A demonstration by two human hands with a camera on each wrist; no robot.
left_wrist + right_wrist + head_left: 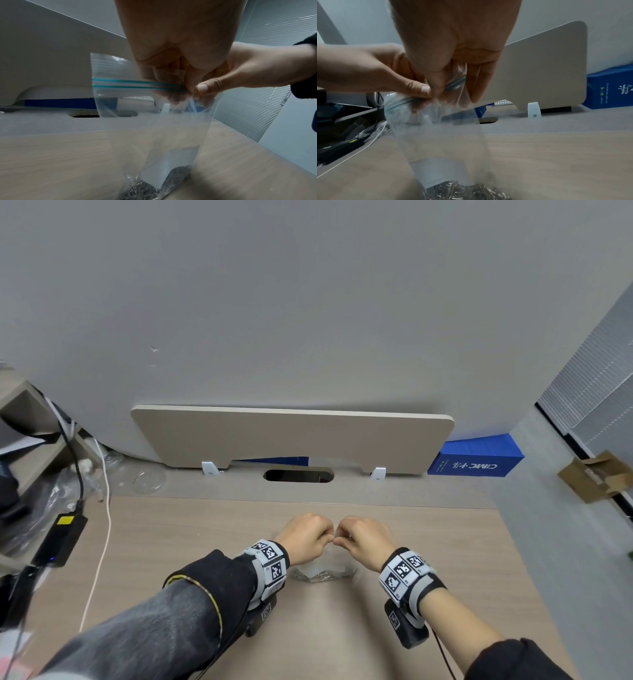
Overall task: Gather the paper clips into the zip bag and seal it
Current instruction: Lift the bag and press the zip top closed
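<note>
Your left hand [180, 44] and right hand [453, 40] meet knuckle to knuckle over the near middle of the desk [428, 594], fingers curled and clamped on the top of the zip bag [154, 135]. Left thumb and fingertips [173, 97] pinch the closure strip; the right thumb [203, 88] presses on the same strip just to their right, touching them. From the right wrist, your right fingers [479, 83] grip the bunched strip with the film crumpled between them.

Zip bag: clear, thin, glossy plastic, rectangular, with two parallel teal closure lines [128, 83] below its top edge. It hangs upright from the pinch, its film creased and folded under the fingers, a pale translucent panel low on one face. Whether the closure is pressed together along its whole length cannot be told.

Paper clips [462, 192]: a heap of thin, shiny grey wire pieces inside the bag's bottom, which rests on the desk between your wrists [323, 575].

Desk: matt, pale wood-grain surface. Farther back stands a smooth beige panel [291, 440] with rounded corners on white clips, and to its right a ribbed blue box [476, 457].
</note>
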